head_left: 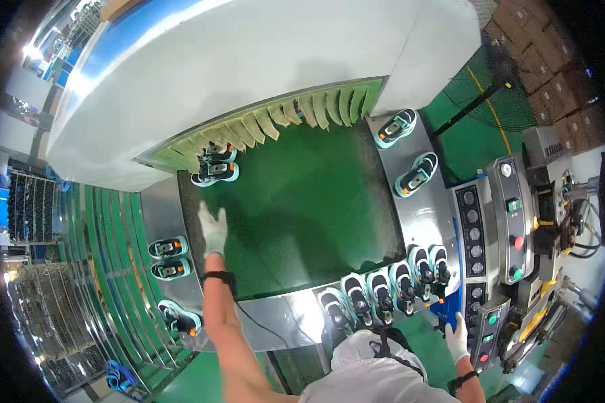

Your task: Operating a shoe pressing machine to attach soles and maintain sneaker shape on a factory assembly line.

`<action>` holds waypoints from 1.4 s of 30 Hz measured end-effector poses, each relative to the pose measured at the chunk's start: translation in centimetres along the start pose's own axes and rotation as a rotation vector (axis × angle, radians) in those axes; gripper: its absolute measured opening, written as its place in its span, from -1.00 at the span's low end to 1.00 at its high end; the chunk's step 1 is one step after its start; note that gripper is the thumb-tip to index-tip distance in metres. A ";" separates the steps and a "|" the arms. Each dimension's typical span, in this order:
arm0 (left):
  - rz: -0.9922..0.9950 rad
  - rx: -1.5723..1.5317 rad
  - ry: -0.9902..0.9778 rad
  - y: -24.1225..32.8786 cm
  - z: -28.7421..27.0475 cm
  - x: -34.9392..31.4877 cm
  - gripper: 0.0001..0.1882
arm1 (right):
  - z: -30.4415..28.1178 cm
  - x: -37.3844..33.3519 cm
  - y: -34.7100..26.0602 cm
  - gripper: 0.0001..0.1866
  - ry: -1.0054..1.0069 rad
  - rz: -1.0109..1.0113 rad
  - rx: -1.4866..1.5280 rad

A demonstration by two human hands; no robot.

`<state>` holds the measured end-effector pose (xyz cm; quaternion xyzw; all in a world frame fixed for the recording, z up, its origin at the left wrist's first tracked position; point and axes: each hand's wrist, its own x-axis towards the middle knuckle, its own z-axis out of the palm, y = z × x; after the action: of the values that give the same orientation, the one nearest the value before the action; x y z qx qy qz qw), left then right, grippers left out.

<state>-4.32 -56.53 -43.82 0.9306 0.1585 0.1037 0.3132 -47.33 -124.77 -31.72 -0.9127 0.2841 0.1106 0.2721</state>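
Note:
My left hand [213, 227], in a white glove with a dark band at the wrist, reaches over the left side of the green conveyor belt [302, 221]. Its fingers are spread and nothing is in them. Just beyond it, a black sneaker with a pale blue sole [216, 173] lies on the belt, with another one [218, 152] behind it, partly under the curtain strips. My right hand [458, 338], also gloved, is low on the right beside a blue panel [448, 310] and the control box [489, 334]. Its fingers point up and apart, and no held thing shows.
Several sneakers [380, 295] line the metal near edge. Others stand on the left ledge [169, 247] and right ledge [417, 173]. A white machine housing [249, 74] with hanging strips [255, 127] spans the far side. Metal rollers or rails [114, 262] run at left; boxes [551, 94] are stacked far right.

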 end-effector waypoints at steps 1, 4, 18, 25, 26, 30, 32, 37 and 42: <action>0.001 0.024 0.007 -0.2 -0.7 3.3 -0.17 | 0.2 -1.1 0.8 -0.42 -0.012 0.174 0.052; 0.013 0.048 -0.036 -0.3 -0.6 11.5 -0.16 | -0.2 -3.1 2.5 -0.42 -0.041 0.432 0.027; 0.061 -0.027 -0.266 5.8 0.9 2.3 -0.77 | 1.7 5.6 -19.4 -0.45 -0.193 -0.026 0.330; 0.553 -0.253 -0.631 25.0 -0.8 -19.6 -0.74 | 0.8 3.3 -24.7 -0.33 -0.192 -0.551 0.486; 0.677 -0.260 -0.663 28.1 -0.6 -22.5 -0.74 | 0.4 2.7 -24.4 -0.31 -0.306 -0.493 0.480; 1.154 -0.426 -0.923 40.3 1.9 -32.2 -0.75 | -2.2 0.8 -20.2 -0.30 0.068 -0.447 0.601; 1.338 -0.465 -1.012 45.4 2.8 -36.0 -0.76 | -4.2 -0.8 -16.1 -0.24 0.169 -0.319 0.714; 1.728 -0.611 -1.137 55.9 3.5 -46.8 -0.71 | -8.6 -7.5 -5.7 -0.30 0.407 -0.058 0.844; 1.735 -0.882 -1.204 63.3 4.2 -55.7 -0.45 | -13.7 -12.3 4.7 -0.57 0.633 0.293 1.401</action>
<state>-40.20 -126.56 -13.40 0.4342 -0.7631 -0.1313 0.4604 -59.38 -130.02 -18.04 -0.4695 0.4692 -0.3254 0.6735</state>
